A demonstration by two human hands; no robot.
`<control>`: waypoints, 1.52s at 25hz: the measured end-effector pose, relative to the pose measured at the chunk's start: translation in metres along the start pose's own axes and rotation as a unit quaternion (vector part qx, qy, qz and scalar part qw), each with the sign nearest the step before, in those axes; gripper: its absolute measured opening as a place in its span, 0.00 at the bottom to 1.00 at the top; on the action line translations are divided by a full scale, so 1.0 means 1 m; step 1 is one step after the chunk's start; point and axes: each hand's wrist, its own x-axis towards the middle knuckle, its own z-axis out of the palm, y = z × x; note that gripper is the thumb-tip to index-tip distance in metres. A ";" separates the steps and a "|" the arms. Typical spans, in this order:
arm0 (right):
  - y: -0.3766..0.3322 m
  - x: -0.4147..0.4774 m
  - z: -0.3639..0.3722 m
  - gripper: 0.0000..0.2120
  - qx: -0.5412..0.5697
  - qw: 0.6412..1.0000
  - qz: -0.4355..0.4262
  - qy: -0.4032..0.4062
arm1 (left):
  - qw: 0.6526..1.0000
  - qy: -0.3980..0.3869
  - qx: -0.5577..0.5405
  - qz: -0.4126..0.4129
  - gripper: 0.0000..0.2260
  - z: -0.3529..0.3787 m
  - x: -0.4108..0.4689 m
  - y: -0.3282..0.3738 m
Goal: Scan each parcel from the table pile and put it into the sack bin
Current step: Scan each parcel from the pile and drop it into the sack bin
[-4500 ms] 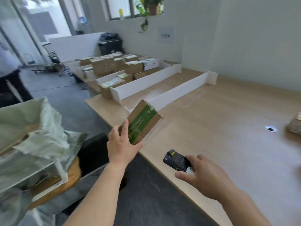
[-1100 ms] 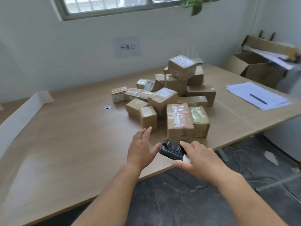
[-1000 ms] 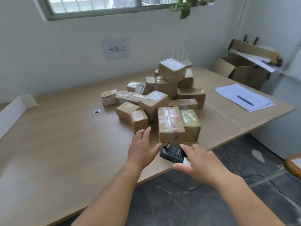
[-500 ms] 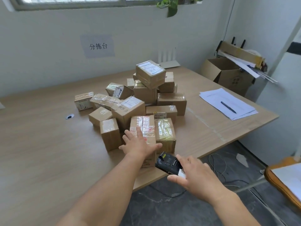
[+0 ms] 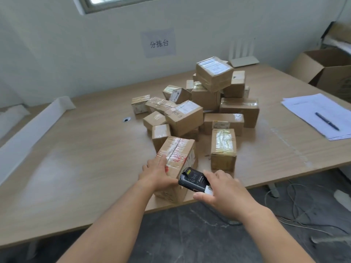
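Parcel (image 5: 176,164) number next, the long one with the red-printed tape, is now in my left hand (image 5: 157,175). Half a second ago that hand was only landing flat on its top while it stood tight against the yellow-taped box (image 5: 223,149). Now my fingers lie over the top and my thumb wraps the near face, a firm grip. The parcel has come away from that box and sits at the near edge of the table (image 5: 76,168), slewed toward me. Whether its base has left the wood, I cannot tell.

My right hand (image 5: 222,192) is curled round the scanner (image 5: 192,180), thumb underneath. The scanner's head is just beside the parcel's near right corner, closer than it was a moment ago.

For the task, this means the pick is made and the scan is the step in hand. I judge I need to turn a label toward the scanner, as the white sticker on the right side looks like the likeliest target. The rest of the pile (image 5: 209,103) is undisturbed behind, so plenty of rounds remain. The sack bin is out of view from here, so I will have to turn to reach it once the scan is done.
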 end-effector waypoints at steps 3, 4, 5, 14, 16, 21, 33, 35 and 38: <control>-0.036 0.010 0.005 0.36 0.004 0.999 -0.039 -0.010 | 0.998 -0.047 0.031 -0.021 0.50 -0.010 -0.016 -0.048; -0.048 0.013 0.008 0.36 0.004 0.999 -0.051 -0.013 | 0.996 -0.071 0.046 -0.036 0.52 -0.013 -0.019 -0.066; -0.057 0.016 0.011 0.35 0.005 0.998 -0.059 -0.016 | 0.993 -0.093 0.058 -0.052 0.53 -0.017 -0.022 -0.080; -0.098 0.027 0.026 0.37 -0.013 0.997 -0.067 -0.035 | 0.996 -0.017 0.018 -0.090 0.50 -0.017 0.001 -0.110; -0.097 0.029 0.025 0.37 -0.014 0.998 -0.058 -0.033 | 0.996 0.002 -0.014 -0.084 0.47 -0.021 0.005 -0.110; -0.105 0.035 0.020 0.34 -0.029 0.998 -0.043 -0.028 | 0.939 0.051 -0.321 -0.112 0.54 -0.037 0.009 -0.152; -0.132 0.041 0.019 0.30 -0.062 0.995 -0.063 -0.044 | 0.831 0.074 -0.545 -0.081 0.47 -0.003 -0.019 -0.232; -0.134 0.040 0.020 0.29 -0.068 0.994 -0.071 -0.049 | 0.833 0.095 -0.538 -0.088 0.49 -0.002 -0.021 -0.239; -0.135 0.039 0.023 0.28 -0.076 0.992 -0.078 -0.063 | 0.836 0.126 -0.524 -0.099 0.55 -0.003 -0.022 -0.253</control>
